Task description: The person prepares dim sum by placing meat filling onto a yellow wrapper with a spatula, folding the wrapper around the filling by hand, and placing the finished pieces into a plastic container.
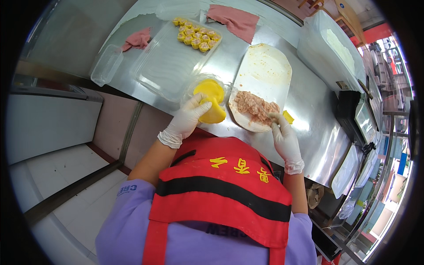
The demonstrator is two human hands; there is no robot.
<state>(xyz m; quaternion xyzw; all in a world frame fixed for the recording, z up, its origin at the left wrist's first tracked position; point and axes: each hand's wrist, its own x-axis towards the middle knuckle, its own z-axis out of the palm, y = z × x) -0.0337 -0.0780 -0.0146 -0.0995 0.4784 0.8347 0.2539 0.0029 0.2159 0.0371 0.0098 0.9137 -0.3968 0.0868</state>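
While the left hand (187, 118) pinches a yellow wrapper (213, 114) at the near edge of the steel worktop (311, 128), the right hand (286, 140) meets pink mince (253, 106) on a white platter (264, 66), whether its grip pinches any I cannot tell; pale floor (66, 168) shows leftward.

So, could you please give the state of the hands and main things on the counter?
Left hand: gloved, holding a bent yellow wrapper
Meat filling: heaped
Right hand: gloved, at the heap's edge
White platter: smeared
Clear tray: partly filled
Dumplings: open-topped
Left pink cloth: crumpled
Right pink cloth: spread out
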